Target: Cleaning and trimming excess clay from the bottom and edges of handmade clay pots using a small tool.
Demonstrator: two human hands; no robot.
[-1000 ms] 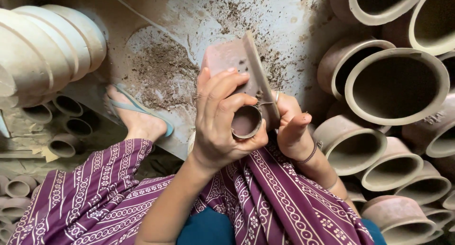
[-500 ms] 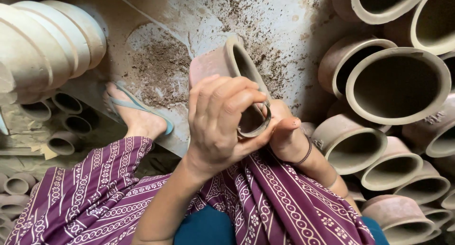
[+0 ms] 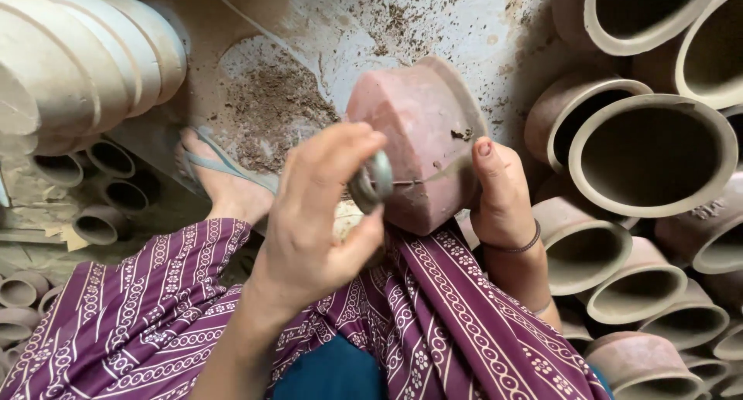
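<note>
Reddish unfired clay pot (image 3: 418,137) is held on its side at centre, over lap, gripped by right hand (image 3: 499,195) at 3 o'clock. Small grey metal ring scraper (image 3: 373,181) is pinched tight in left hand (image 3: 321,214), pressed to pot's base w/ grey clay pots (image 3: 650,152) stacked at 3 o'clock.

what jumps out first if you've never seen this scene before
At centre, a reddish unfired clay pot lies on its side over the person's lap, steadied by the right hand while the left hand presses a small metal ring tool against its base. Grey clay pots are stacked mouth-outward at right, and a sandalled foot rests by clay shavings on the floor.
</note>
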